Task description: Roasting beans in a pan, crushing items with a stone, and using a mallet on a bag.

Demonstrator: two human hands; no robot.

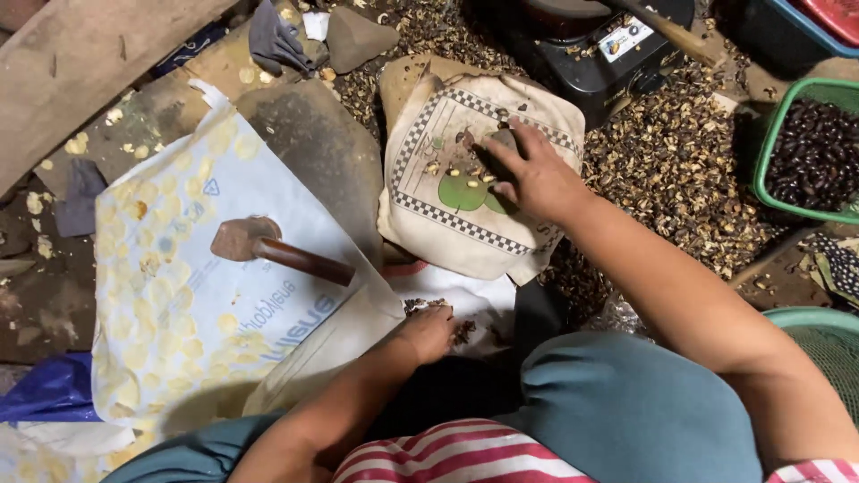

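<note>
My right hand (534,173) rests on a cream cloth bag (465,179) with a checked border and green print, fingers spread over small pale kernels and dark shell bits, touching a dark stone-like piece (501,143). My left hand (428,331) is curled low near my lap, fingers closed over a small heap of dark shell fragments (463,333) on white cloth. A hammer (277,249) with a brown wooden handle and rusty head lies on a white sack (188,268) to the left, apart from both hands.
A green basket (810,152) of dark nuts stands at the right, a green mesh basket (828,344) below it. Broken shells (671,161) cover the ground. A black machine (591,45), a flat stone (318,152), a wooden plank (80,63) and a blue bag (49,389) surround me.
</note>
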